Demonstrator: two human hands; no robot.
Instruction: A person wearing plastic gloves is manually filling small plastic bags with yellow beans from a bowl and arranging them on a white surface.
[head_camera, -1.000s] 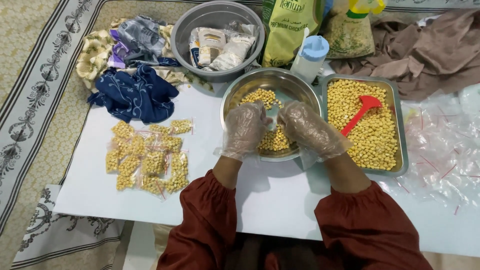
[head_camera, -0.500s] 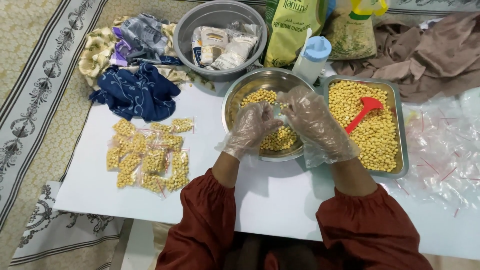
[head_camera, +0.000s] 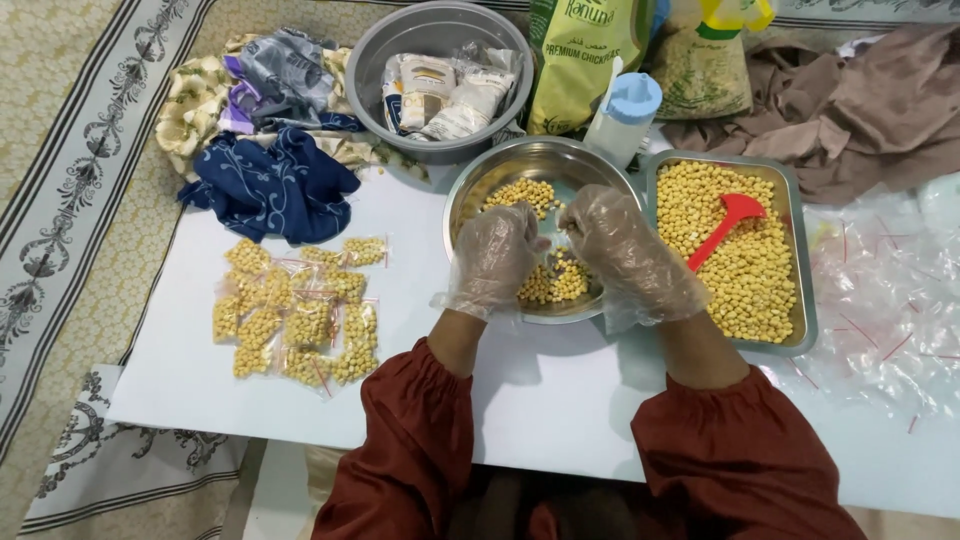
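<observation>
Both gloved hands are working over the steel bowl (head_camera: 480, 185): left hand (head_camera: 495, 258) and right hand (head_camera: 625, 250) fingers curling narrow, pinching something small, unclear what; chickpea tray (head_camera: 800, 260) sitting just right of the bowl.

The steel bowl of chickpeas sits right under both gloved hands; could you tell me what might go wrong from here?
1. The steel bowl stands close beside the tray of chickpeas, so a nudge from the right hand could knock the red scoop and scatter peas.
2. The loose plastic glove on the left hand may let small chickpeas slip onto the white table.
</observation>
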